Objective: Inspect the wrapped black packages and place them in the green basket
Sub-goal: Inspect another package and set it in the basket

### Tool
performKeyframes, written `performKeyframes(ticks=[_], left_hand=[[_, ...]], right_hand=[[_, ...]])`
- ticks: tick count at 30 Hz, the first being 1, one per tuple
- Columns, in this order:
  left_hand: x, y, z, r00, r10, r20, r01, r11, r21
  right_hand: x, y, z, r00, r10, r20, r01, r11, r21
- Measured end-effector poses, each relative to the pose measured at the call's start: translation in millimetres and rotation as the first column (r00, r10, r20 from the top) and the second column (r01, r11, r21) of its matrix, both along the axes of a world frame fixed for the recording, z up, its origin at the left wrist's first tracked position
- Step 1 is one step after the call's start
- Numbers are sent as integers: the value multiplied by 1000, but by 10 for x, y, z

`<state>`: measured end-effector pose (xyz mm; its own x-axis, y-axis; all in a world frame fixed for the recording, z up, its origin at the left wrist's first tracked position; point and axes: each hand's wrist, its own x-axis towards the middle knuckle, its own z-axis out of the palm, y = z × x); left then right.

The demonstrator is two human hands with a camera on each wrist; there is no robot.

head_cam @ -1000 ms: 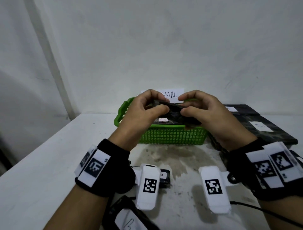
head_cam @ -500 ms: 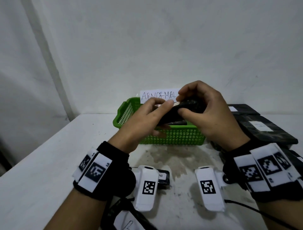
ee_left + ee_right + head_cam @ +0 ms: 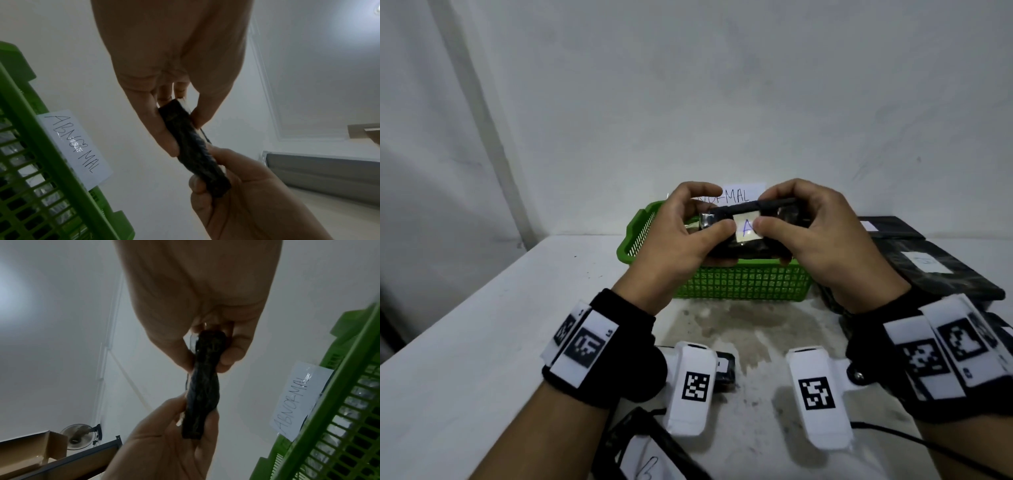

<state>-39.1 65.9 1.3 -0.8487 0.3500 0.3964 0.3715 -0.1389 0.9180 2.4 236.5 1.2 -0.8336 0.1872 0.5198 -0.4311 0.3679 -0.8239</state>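
A small wrapped black package [image 3: 748, 228] with a white label marked in blue faces me, held above the green basket [image 3: 739, 284]. My left hand [image 3: 688, 233] pinches its left end between thumb and fingers, and my right hand [image 3: 804, 229] pinches its right end. In the left wrist view the package [image 3: 195, 149] shows edge-on between both hands; the right wrist view shows the package [image 3: 203, 386] the same way. A paper sign [image 3: 76, 146] reading ABNORMAL is fixed to the basket's far rim [image 3: 39, 133].
More black wrapped packages [image 3: 941, 270] lie stacked at the right of the white table. Another labelled black package [image 3: 650, 455] lies near the front edge. Two white marker blocks [image 3: 691, 387] [image 3: 818, 394] hang below my wrists. The wall stands just behind the basket.
Both hands have turned the package, so its white label now faces me; a second ago only its dark side showed. It stays above the basket.
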Motion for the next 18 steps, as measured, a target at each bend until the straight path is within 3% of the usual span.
performKeyframes(ticks=[3, 7, 15, 18], left_hand=[[-25, -19, 8, 997, -29, 73, 26, 999, 38], [-54, -98, 62, 960, -197, 199, 153, 964, 215], [65, 15, 50, 988, -111, -106, 122, 986, 111], [96, 31, 61, 983, -135, -128, 149, 983, 108]], right_hand=[[5, -17, 0, 999, 14, -32, -14, 1000, -17], [21, 56, 25, 1000, 12, 13, -11, 994, -107], [-33, 114, -4, 991, -72, 111, 83, 992, -96], [-36, 132, -4, 974, 81, 212, -52, 989, -136]])
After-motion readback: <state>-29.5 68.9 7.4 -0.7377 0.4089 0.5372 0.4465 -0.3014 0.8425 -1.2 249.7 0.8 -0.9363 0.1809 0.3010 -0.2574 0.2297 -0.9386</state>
